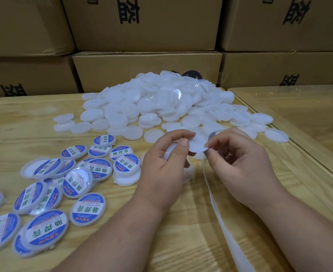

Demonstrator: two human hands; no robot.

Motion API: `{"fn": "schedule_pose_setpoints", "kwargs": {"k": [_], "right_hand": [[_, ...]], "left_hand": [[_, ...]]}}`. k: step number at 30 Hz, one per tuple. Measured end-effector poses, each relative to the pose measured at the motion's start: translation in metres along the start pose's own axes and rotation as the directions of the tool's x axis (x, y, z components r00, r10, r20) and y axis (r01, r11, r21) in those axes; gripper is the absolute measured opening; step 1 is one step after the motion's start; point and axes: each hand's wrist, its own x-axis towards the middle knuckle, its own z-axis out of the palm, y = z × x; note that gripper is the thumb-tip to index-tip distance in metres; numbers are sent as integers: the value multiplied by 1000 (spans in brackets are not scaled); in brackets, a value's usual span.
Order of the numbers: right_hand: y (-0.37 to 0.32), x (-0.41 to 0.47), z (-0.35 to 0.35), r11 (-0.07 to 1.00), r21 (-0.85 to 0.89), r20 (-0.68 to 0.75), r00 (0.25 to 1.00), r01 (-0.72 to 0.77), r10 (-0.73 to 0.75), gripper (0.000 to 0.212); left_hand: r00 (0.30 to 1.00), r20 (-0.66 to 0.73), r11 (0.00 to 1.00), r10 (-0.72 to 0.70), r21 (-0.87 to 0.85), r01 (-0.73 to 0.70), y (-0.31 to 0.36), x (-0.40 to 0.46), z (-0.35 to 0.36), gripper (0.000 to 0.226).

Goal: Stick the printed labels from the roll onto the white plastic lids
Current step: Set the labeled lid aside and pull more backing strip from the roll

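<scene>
Peeling looks to be the step in hand: just right of the frame's middle, the right hand (238,154) is pinching the edge of a round label (198,143), its pale back facing the camera, while the left hand (164,160) is curling its fingers round a white lid (169,152) and touching the label's other edge. The backing strip (218,216) is trailing from the right hand down to the lower right edge of the frame. The sticky label could be folding onto itself or landing off-centre if the two hands are pulling unevenly; a wrinkle would probably spoil it. To the lower left, roughly eighteen labelled lids (89,207) are lying overlapped on the wooden table (181,222). Above centre, a heap of bare lids (161,103) is sitting, far too many to count. Behind, six cardboard boxes (142,22) are stacked in two rows.
</scene>
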Motion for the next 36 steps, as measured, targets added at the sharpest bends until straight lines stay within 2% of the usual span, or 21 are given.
{"fn": "schedule_pose_setpoints", "kwargs": {"k": [4, 8, 11, 13, 15, 20, 26, 31, 36], "right_hand": [[-5, -3, 5, 995, 99, -40, 999, -30, 34, 13], [-10, -2, 6, 961, 240, -65, 985, -141, 161, 10], [-11, 0, 3, 845, 446, 11, 946, -295, 325, 13], [-10, 2, 2, 767, 505, 111, 911, -396, 397, 16], [-8, 3, 2, 737, 493, 194, 884, -462, 425, 19], [-6, 2, 6, 747, 420, 303, 855, -516, 420, 17], [-8, 1, 8, 762, 406, 312, 860, -505, 404, 18], [-6, 0, 9, 750, 440, 306, 868, -493, 391, 39], [-5, 0, 10, 745, 458, 318, 872, -485, 372, 42]], "left_hand": [[995, 70, 991, 70, -116, -62, -1, -1, 0, 27], [996, 78, 969, 38, -247, -17, -3, 0, -6, 40], [998, 13, 954, -65, -293, 66, -7, 5, -6, 35], [995, -15, 953, -102, -289, 93, -8, 9, -5, 30], [997, -8, 971, -82, -225, 78, -6, 9, -5, 26], [995, 48, 979, -93, -177, 100, -2, 6, -3, 32], [985, 129, 965, -115, -222, 141, -3, 6, -4, 34], [983, 143, 969, -115, -200, 143, -2, 5, -2, 34], [982, 146, 967, -123, -204, 152, 0, 6, -2, 34]]}}
